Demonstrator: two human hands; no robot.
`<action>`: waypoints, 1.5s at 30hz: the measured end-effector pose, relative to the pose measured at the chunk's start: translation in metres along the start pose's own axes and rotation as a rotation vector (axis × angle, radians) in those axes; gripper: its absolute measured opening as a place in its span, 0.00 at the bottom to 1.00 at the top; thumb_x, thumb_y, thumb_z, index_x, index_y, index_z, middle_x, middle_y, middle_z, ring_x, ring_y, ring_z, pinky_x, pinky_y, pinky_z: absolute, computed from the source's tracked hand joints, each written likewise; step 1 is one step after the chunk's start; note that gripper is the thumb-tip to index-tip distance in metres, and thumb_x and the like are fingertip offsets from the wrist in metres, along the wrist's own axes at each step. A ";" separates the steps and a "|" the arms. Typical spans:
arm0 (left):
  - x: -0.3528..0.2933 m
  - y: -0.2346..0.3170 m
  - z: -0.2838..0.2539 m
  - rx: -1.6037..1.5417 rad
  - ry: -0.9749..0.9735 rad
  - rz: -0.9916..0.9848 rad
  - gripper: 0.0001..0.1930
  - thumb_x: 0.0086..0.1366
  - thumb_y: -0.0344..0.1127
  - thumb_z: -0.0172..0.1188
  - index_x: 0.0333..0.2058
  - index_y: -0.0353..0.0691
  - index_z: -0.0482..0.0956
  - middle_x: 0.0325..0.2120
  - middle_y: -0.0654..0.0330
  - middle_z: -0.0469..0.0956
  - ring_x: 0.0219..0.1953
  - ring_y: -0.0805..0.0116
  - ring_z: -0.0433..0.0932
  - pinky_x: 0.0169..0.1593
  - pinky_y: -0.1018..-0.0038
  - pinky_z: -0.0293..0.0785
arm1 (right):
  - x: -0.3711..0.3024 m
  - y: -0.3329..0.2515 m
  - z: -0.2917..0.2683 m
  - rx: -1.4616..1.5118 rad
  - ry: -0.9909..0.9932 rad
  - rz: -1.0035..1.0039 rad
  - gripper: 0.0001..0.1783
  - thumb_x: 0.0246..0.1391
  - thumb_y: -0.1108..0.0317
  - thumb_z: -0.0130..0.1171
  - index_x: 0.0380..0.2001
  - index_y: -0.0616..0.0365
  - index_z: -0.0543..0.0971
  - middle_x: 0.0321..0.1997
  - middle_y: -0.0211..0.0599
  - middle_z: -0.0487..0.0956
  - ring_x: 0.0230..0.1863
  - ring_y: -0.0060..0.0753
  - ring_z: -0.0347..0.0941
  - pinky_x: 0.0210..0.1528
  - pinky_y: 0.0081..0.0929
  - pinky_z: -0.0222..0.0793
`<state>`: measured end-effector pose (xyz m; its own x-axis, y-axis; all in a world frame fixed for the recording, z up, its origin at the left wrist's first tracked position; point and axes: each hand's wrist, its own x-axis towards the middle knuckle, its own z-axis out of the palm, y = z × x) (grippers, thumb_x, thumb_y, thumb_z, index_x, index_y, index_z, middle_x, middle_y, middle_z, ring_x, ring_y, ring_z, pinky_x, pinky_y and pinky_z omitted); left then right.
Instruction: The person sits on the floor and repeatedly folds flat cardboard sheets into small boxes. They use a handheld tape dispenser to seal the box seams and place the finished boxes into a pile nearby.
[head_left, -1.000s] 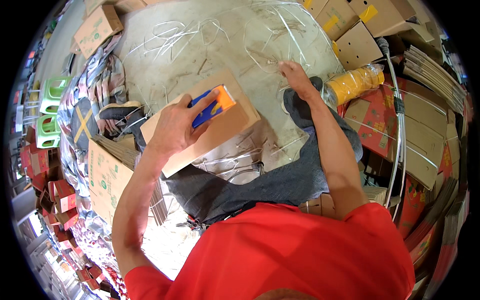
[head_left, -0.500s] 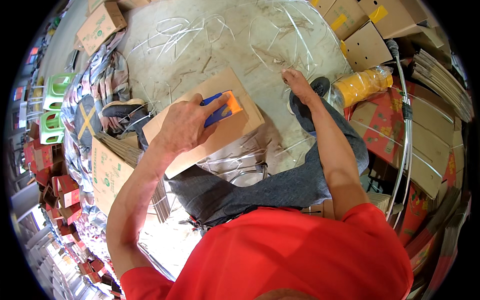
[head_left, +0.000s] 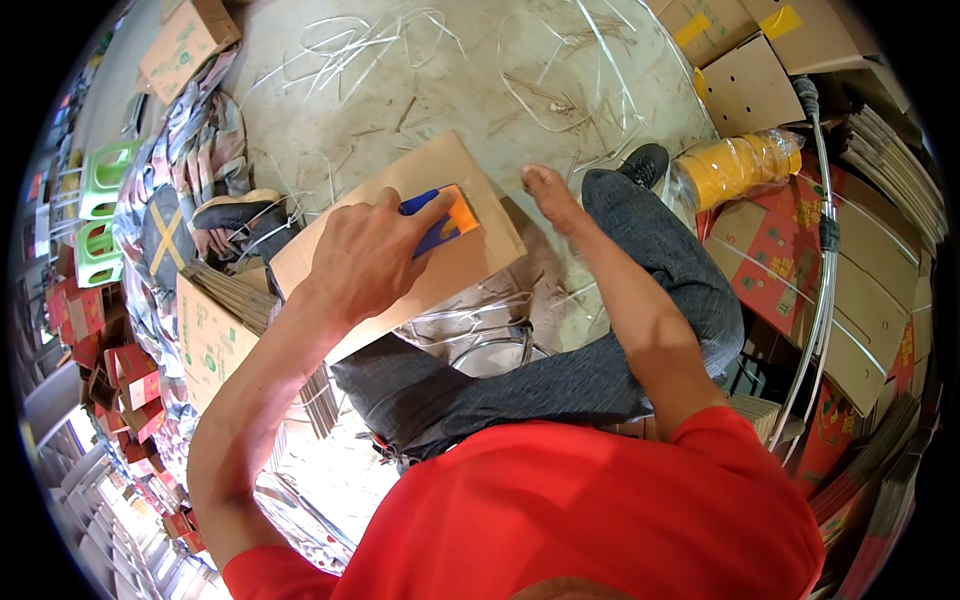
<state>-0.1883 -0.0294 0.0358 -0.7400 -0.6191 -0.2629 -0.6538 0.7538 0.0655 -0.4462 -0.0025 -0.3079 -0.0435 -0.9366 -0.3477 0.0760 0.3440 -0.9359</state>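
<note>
A closed cardboard box (head_left: 390, 210) sits in front of me, tilted on its upper face toward the left. My left hand (head_left: 365, 245) lies over that face, its fingers wrapped round a blue and orange tape dispenser (head_left: 441, 222) resting near the box's right part. My right hand (head_left: 550, 196) hovers just past the box's right edge, apart from it, fingers curled closed. Whatever may be between those fingers is hidden. Below the box, part of a round metal-rimmed item (head_left: 497, 357) shows between my legs.
Wrapped yellow tape rolls (head_left: 740, 170) lie beside my right shoe (head_left: 645, 165). Loose white strapping (head_left: 370, 50) litters the floor. Flattened cartons (head_left: 870, 290) and a metal pole (head_left: 826, 260) stand at right. Another person's shoe (head_left: 240, 208) and green stools (head_left: 100, 252) are at left.
My right hand has come left and nearer, toward the box's right edge. The left hand keeps its grip on the tape dispenser. The view has shifted slightly.
</note>
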 end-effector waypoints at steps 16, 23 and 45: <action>-0.001 -0.003 0.006 -0.009 0.057 0.047 0.34 0.59 0.41 0.71 0.65 0.57 0.73 0.31 0.50 0.77 0.24 0.51 0.81 0.30 0.60 0.78 | 0.019 -0.062 0.029 -0.158 0.285 -0.142 0.21 0.75 0.54 0.48 0.53 0.61 0.78 0.52 0.45 0.80 0.56 0.35 0.73 0.61 0.34 0.67; 0.000 -0.006 0.008 -0.064 0.009 0.014 0.31 0.60 0.41 0.70 0.63 0.55 0.73 0.29 0.51 0.76 0.24 0.53 0.81 0.28 0.62 0.77 | 0.047 -0.063 0.094 -0.050 -0.011 -0.545 0.27 0.74 0.51 0.46 0.64 0.60 0.73 0.66 0.47 0.73 0.69 0.40 0.64 0.71 0.38 0.59; -0.004 -0.015 0.033 0.003 0.165 0.055 0.18 0.66 0.47 0.61 0.51 0.50 0.83 0.23 0.54 0.82 0.27 0.51 0.82 0.30 0.56 0.75 | -0.062 -0.175 0.081 -0.375 0.044 0.157 0.28 0.72 0.48 0.52 0.41 0.67 0.83 0.38 0.40 0.82 0.37 0.29 0.73 0.42 0.34 0.71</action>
<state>-0.1704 -0.0310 0.0045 -0.7909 -0.6041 -0.0972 -0.6110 0.7882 0.0729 -0.3763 -0.0102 -0.1182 -0.1035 -0.8700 -0.4821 -0.2828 0.4905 -0.8243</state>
